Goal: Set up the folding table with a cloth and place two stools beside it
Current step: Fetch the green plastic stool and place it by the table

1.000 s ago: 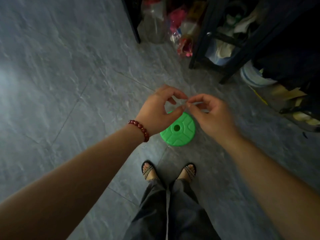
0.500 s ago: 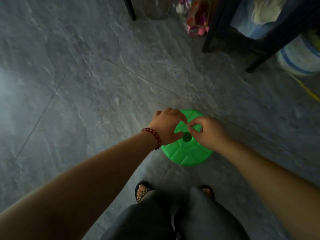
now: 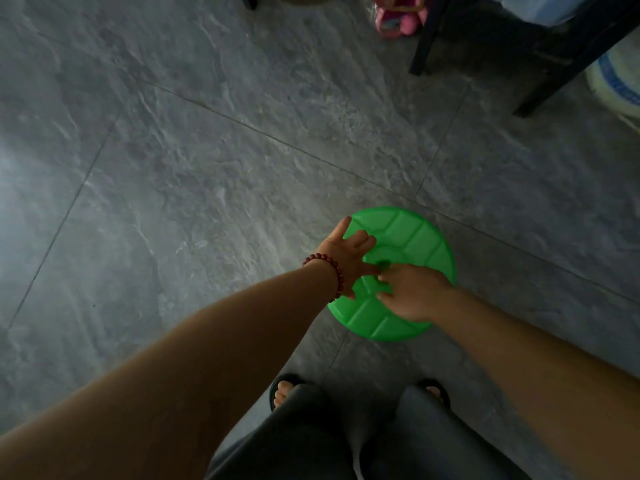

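Both hands have come down onto the green stool [image 3: 412, 237], which sits on the grey floor [image 3: 207, 168] just in front of the feet [image 3: 282, 393]. The left hand [image 3: 346, 258] lies spread on the stool's top. The right hand [image 3: 412, 292] bends its fingers by the stool's middle hole; I cannot tell if it grips.

Open grey floor [image 3: 173, 168] left of green stool [image 3: 415, 237]; dark frame legs [image 3: 423, 46], possibly shelving, crowd upper right.

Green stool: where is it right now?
Head view, right of centre: the green stool lies on the floor under the left hand and right hand.
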